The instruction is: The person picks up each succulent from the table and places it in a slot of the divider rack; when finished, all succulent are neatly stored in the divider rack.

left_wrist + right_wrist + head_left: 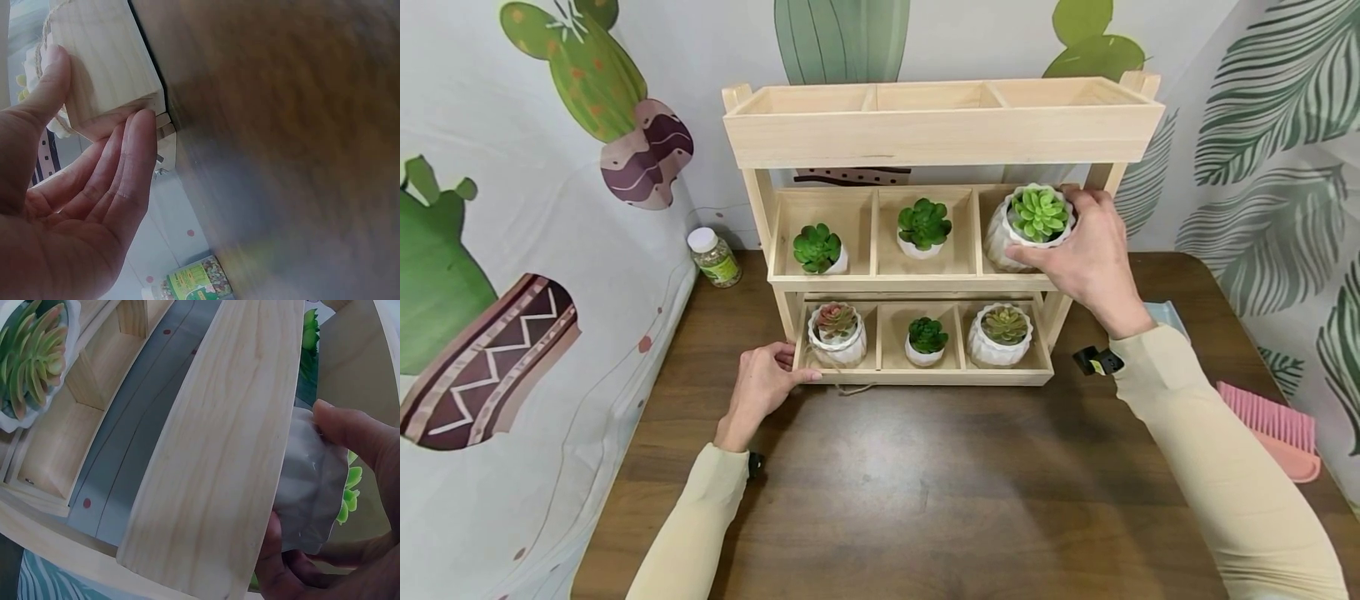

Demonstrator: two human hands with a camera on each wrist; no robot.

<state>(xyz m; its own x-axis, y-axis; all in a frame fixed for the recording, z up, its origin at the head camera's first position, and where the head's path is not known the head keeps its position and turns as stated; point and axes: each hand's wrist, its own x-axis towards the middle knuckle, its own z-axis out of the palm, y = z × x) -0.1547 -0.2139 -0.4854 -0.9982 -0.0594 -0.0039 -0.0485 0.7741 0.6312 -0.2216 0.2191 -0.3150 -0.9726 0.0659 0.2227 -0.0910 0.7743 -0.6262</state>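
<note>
A three-tier wooden plant stand (pixel 943 137) stands at the back of the table. My right hand (pixel 1093 254) grips a white ribbed pot with a bright green succulent (pixel 1037 214) at the right compartment of the middle tier. In the right wrist view, thumb and fingers wrap the pot (pixel 312 481) behind a wooden board (pixel 206 450). My left hand (pixel 760 383) holds the bottom tier's front left corner. The left wrist view shows its thumb on the front board (pixel 112 69) and its fingers along the end.
Small dark green succulents (pixel 924 223) fill the middle tier's other compartments. On the bottom tier sit a reddish succulent (pixel 837 321), a small green one (pixel 927 335) and a yellowish-green one (pixel 1004 323). A white-capped jar (pixel 715 258) stands left; a pink brush (pixel 1270 421) lies right.
</note>
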